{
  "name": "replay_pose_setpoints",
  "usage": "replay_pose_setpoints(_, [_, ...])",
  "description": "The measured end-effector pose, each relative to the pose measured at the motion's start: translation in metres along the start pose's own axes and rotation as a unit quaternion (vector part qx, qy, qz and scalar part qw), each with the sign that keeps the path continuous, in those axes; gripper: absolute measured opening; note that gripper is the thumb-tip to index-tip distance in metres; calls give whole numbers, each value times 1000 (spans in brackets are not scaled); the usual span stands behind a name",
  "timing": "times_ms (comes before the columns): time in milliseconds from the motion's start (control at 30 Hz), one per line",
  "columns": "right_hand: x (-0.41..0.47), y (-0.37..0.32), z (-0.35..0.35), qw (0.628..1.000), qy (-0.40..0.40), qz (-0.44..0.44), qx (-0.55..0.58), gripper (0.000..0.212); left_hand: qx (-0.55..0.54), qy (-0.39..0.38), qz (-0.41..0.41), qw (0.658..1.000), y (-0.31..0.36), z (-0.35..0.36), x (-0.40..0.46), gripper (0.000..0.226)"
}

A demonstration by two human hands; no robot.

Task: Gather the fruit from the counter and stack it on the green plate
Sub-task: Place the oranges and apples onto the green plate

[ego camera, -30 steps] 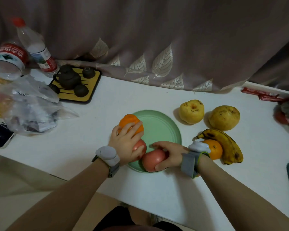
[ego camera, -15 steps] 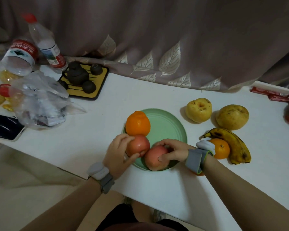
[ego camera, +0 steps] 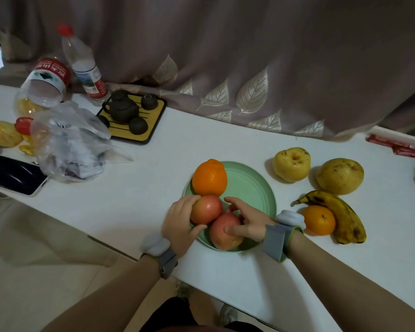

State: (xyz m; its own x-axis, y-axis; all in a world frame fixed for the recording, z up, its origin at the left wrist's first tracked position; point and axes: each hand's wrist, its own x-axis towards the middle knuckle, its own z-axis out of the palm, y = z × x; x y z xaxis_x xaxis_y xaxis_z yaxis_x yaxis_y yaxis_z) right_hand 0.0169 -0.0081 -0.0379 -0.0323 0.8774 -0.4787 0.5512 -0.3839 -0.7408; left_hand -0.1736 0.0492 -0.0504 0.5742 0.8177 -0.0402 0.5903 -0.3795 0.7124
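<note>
The green plate [ego camera: 254, 188] lies on the white counter with an orange [ego camera: 209, 177] on its left rim. Two red apples sit at the plate's near edge. My left hand [ego camera: 177, 226] grips the left apple [ego camera: 206, 209] from its left side. My right hand [ego camera: 247, 221] holds the nearer apple [ego camera: 225, 232], thumb on top, fingers spread over it; a small red patch shows behind the fingers. On the counter to the right lie two yellow pears [ego camera: 291, 164] [ego camera: 340, 176], a spotted banana [ego camera: 338, 214] and a small orange [ego camera: 318, 220].
At the left are a crumpled plastic bag [ego camera: 67, 142], a phone [ego camera: 15, 174], two bottles [ego camera: 84, 63], and a yellow tray with a dark tea set [ego camera: 132, 116]. A curtain hangs behind the counter. Red packets [ego camera: 398, 146] lie at far right. The counter's front edge runs just below the plate.
My left hand left the orange on the plate and took hold of the left apple. My right hand shifted its fingers over the nearer apple. The camera view moved left.
</note>
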Motion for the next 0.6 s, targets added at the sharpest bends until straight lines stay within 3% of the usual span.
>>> replay_pose_setpoints(67, [-3, 1, 4, 1000, 18, 0, 18, 72, -3, -1, 9, 1000, -3, 1, 5, 67])
replay_pose_setpoints(200, [-6, 3, 9, 999, 4, -12, -48, 76, -42, -23, 24, 999, -8, -5, 8, 63])
replay_pose_setpoints(300, [10, -9, -1, 993, 116, -7, -25, 62, -82, -11, 1, 997, -9, -6, 14, 75])
replay_pose_setpoints(400, [39, -17, -13, 978, 204, 34, 5, 60, -168, 5, -99, 981, -7, -5, 28, 62])
replay_pose_setpoints(467, [57, -19, -15, 982, 175, 69, 20, 68, -205, -10, -135, 969, -7, -3, 37, 53])
replay_pose_setpoints(600, [72, -25, -10, 972, 131, 99, 169, 73, -245, -48, -152, 956, -9, -4, 49, 53])
